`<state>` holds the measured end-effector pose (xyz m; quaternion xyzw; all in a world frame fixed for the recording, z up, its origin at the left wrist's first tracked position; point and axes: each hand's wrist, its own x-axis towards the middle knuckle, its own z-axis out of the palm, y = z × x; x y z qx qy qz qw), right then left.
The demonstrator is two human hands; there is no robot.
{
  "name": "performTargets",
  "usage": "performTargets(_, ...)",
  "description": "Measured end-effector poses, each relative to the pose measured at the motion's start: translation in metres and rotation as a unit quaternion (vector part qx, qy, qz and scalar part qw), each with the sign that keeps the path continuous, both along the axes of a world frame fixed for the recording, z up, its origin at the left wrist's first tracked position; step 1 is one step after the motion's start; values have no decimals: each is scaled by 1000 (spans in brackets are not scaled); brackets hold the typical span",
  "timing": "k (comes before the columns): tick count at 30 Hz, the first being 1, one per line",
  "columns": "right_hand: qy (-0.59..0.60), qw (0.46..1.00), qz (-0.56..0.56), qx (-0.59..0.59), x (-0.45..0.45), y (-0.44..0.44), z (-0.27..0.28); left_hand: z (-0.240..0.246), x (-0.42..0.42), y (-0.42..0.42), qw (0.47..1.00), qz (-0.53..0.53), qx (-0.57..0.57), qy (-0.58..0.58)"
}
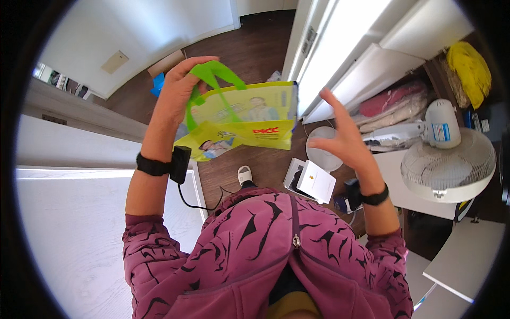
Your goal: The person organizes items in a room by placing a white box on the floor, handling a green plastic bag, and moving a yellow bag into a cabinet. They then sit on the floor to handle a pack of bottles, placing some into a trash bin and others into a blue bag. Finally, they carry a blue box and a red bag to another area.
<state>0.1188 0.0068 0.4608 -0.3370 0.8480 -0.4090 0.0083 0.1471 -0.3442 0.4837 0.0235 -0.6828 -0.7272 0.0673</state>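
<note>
My left hand (184,85) grips the green handles of a yellow-green shopping bag (255,111) printed with pictures and writing. The bag hangs in front of me above the floor, tilted, its wide side facing up towards the head view. To the right of the bag, my right hand (338,133) is held in the air with thumb and fingers spread. Nothing is in it, and a gap separates it from the bag. Part of my left fingers is hidden behind the green handle straps.
A white electric fan (442,159) lies on a white surface at right, near plastic-wrapped bundles (392,103) and a yellow bag (472,71). White boxes (316,181) and a round pale disc (324,147) are on the dark floor (255,44). A white door (91,239) stands at left.
</note>
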Motion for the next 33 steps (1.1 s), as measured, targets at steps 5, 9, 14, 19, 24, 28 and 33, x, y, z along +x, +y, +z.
performTargets(5,228,950,5,213,-44,-111,-22,5,-13,-4,996,-15,-76,47)
performTargets(9,213,935,11,284,-65,-158,-41,-11,-9,-38,988,-8,-136,73)
performTargets(14,246,942,76,215,-83,-207,-57,-37,-3,-86,973,52,-194,116)
performTargets(19,253,928,212,176,-90,-269,-94,-65,9,-79,985,-36,-137,99)
performTargets(24,151,928,274,201,-119,-304,-142,-72,47,-69,977,90,-182,65)
performTargets(28,-77,911,392,107,-137,-335,-170,-77,118,-61,909,378,-174,-17)
performTargets(33,-289,791,524,124,-112,-364,-201,-110,259,-3,629,757,-133,-115)
